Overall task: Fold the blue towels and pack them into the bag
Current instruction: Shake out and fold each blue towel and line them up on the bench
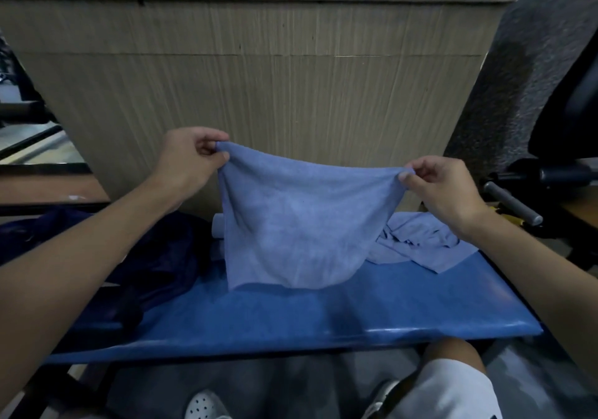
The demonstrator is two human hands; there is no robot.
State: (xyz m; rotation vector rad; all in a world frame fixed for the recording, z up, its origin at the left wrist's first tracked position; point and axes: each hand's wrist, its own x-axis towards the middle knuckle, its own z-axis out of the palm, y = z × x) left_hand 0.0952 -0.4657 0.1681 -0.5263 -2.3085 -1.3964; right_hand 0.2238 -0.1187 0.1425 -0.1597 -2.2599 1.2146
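Observation:
A light blue towel (291,224) hangs in the air above the blue bench (323,315), its lower edge brushing the bench top. My left hand (191,159) pinches its upper left corner and my right hand (443,188) pinches its upper right corner. A second blue towel (417,240) lies crumpled on the bench at the right, behind the held one. A dark navy bag (155,256) slumps on the bench's left part, partly under my left forearm. A pale rolled item (218,227) peeks out between bag and towel.
A wood-grain panel (275,78) rises right behind the bench. A black machine with a grey metal bar (514,203) stands at the right. Below the bench edge are my knee in white shorts (453,386) and a white shoe (204,405).

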